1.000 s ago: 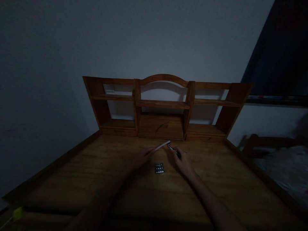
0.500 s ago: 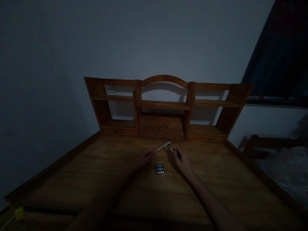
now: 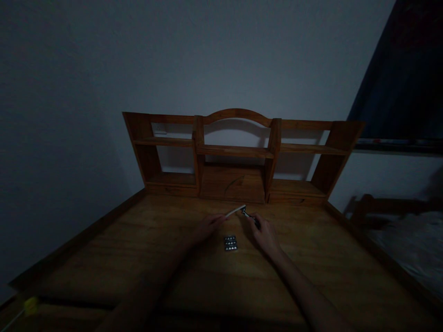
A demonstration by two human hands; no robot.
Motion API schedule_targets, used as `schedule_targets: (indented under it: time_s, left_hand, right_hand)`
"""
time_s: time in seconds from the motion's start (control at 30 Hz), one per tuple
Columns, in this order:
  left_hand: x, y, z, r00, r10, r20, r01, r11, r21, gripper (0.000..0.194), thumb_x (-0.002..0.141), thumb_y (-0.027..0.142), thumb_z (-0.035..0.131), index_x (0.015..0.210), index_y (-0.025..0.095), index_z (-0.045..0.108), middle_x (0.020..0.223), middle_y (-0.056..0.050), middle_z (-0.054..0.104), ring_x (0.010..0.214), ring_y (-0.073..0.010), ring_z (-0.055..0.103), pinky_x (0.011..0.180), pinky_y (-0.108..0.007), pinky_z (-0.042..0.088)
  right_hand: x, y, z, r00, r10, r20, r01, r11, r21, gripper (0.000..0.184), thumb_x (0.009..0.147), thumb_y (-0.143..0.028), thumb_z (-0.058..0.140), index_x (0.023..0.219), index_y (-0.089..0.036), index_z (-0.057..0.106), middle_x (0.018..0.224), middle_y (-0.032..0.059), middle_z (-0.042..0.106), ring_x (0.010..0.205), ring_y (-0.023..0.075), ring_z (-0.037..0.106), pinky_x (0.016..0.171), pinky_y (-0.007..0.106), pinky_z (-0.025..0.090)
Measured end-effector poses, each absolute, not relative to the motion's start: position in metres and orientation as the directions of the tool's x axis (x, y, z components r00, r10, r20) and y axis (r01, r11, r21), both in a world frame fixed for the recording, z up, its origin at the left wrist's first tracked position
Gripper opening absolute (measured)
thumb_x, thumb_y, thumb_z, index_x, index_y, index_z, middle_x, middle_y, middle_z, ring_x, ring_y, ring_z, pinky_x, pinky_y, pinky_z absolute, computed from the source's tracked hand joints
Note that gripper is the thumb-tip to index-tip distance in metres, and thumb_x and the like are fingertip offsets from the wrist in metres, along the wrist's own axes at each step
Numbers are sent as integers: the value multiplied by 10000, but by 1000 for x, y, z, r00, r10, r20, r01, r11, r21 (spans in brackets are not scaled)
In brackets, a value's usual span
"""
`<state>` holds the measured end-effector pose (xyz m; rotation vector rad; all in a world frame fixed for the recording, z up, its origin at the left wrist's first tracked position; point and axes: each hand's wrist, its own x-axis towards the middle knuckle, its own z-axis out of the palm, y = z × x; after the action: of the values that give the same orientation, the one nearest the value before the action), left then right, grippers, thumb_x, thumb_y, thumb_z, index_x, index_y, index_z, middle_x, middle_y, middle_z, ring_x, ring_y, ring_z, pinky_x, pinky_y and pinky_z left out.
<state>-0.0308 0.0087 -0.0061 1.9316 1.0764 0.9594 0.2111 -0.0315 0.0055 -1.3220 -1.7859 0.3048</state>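
Note:
My left hand (image 3: pixel 212 224) is closed on the near end of a thin pale stick (image 3: pixel 235 211), which slants up to the right over the wooden desk. My right hand (image 3: pixel 263 232) grips the dark handle of what looks like a razor (image 3: pixel 255 221). The razor's small head is at the far tip of the stick and seems to touch it, though the dim light blurs the contact. Below and between my hands, a small black block (image 3: pixel 230 243) with rows of silvery spots lies on the desk.
A wooden shelf unit (image 3: pixel 235 151) stands along the back of the desk (image 3: pixel 194 276), against a pale wall. Raised edges run down both sides. Something yellow (image 3: pixel 31 305) is at the lower left, and pale bedding (image 3: pixel 411 244) lies to the right.
Both hands, the stick and the razor hold almost the same pose. The whole view has shifted very slightly.

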Motion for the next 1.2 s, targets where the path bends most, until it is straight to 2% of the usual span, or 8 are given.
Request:
schedule_targets:
  time_s: [0.53,0.87,1.2]
  left_hand:
    - [-31,5,-1,381,892,244,320,-374,870,440,876,543,415,1008,232,698,1112,-30,682,1089,-232,580,1033,-372,372]
    - [-31,2,4,385,888,251,324,-385,864,481,868,575,398,998,234,711,1097,-33,691,1081,-244,585,1028,-378,376]
    - [-29,-1,6,345,906,247,335,-364,869,491,854,599,398,997,244,706,1096,-24,690,1088,-234,574,1033,-366,368]
  right_hand:
    - [210,-32,7,-60,870,489,634,411,-655,337,922,-403,387,973,-197,648,821,51,702,709,190,640,630,252,435]
    - [210,-34,11,-38,858,513,612,426,-667,323,919,-410,407,942,-201,652,822,45,697,730,188,638,667,256,440]
    - [209,-34,11,33,859,511,620,384,-684,347,895,-450,428,888,-190,658,765,48,685,682,189,623,623,261,429]
